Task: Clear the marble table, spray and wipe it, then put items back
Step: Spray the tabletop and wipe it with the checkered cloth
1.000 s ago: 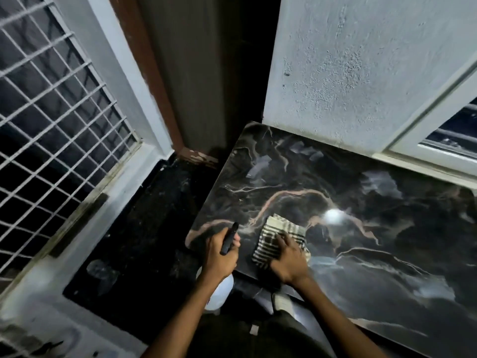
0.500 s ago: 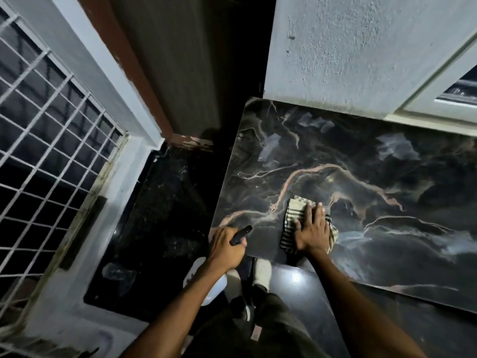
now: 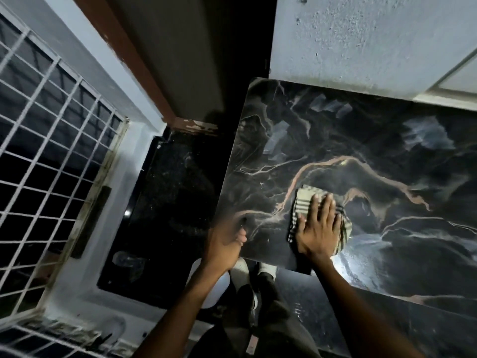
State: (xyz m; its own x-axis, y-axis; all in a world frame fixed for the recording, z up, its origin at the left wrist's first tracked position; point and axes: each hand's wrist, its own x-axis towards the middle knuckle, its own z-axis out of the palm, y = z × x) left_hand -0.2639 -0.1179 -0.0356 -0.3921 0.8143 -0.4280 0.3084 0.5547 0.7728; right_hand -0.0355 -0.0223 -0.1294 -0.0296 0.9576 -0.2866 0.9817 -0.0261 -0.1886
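The dark marble table [image 3: 361,156] with pale and orange veins fills the right half of the view. A striped cloth [image 3: 305,202] lies flat on it near the front edge. My right hand [image 3: 317,226] presses on the cloth with straight, spread fingers. My left hand [image 3: 224,241] is blurred at the table's front left corner and grips a spray bottle, whose white body [image 3: 214,288] hangs below the wrist. The bottle's dark head is hidden in the blur.
A rough white wall [image 3: 361,37] runs along the table's far edge. A window with a white grille [image 3: 46,140] is on the left above a dark ledge [image 3: 165,202]. My shoes [image 3: 247,275] stand by the table's front edge.
My right hand has slid the cloth a little farther onto the table. My left hand with the spray bottle has shifted slightly and is now blurred. The view has tilted down.
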